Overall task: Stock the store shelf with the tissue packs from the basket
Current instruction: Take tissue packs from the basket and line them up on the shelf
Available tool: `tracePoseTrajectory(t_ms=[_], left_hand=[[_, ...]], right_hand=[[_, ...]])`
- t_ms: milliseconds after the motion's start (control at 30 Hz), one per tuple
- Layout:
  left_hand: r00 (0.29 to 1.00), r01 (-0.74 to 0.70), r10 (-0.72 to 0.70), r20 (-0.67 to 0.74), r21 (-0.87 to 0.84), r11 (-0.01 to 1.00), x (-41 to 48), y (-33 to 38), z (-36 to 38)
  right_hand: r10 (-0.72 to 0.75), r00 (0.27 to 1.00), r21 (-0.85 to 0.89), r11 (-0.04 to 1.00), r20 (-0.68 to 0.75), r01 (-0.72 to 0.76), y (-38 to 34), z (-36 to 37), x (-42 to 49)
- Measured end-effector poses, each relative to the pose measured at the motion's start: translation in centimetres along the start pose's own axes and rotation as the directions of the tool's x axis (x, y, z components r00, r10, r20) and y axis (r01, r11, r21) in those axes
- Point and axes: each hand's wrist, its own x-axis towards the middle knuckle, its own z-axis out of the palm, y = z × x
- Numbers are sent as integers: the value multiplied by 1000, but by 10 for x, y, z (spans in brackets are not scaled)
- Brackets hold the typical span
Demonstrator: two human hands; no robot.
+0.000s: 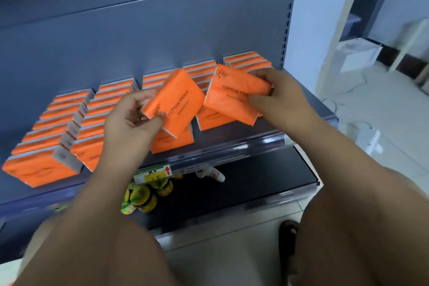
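Observation:
Several rows of orange tissue packs [60,123] stand on edge on the grey store shelf [267,127], running from front to back. My left hand [130,121] grips one orange pack [176,102] printed "COTTON TISSUE", tilted above the middle rows. My right hand [276,97] holds a second orange pack [232,97] by its right end, tilted over the rows at the right. The two held packs nearly touch each other. The basket is out of view.
A clear price rail [232,148] with a yellow label runs along the shelf front. On the lower dark shelf [243,188] sit yellow-green jars [144,197] and a small white item [209,174]. White tiled floor and a white box lie to the right.

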Motion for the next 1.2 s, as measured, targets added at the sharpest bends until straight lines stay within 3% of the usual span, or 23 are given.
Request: tracePoseTrajectory(t_ms=[200, 467, 733, 967, 1200], left_hand=[[992, -69, 55, 113, 126, 990, 0, -1, 31], [933, -284, 195, 302, 287, 915, -5, -6, 53], [884, -423, 237, 403, 475, 772, -7, -11, 82], [859, -509, 273, 432, 672, 537, 4, -22, 91], [864, -502, 243, 441, 721, 478, 7, -23, 102]], right_hand=[[47, 994, -102, 993, -100, -58, 8, -15, 8], [242, 924, 183, 964, -296, -193, 18, -30, 8], [327, 913, 258, 929, -244, -264, 29, -29, 5], [341, 915, 213, 931, -216, -296, 37, -26, 11], [334, 917, 203, 935, -219, -292, 36, -25, 11]])
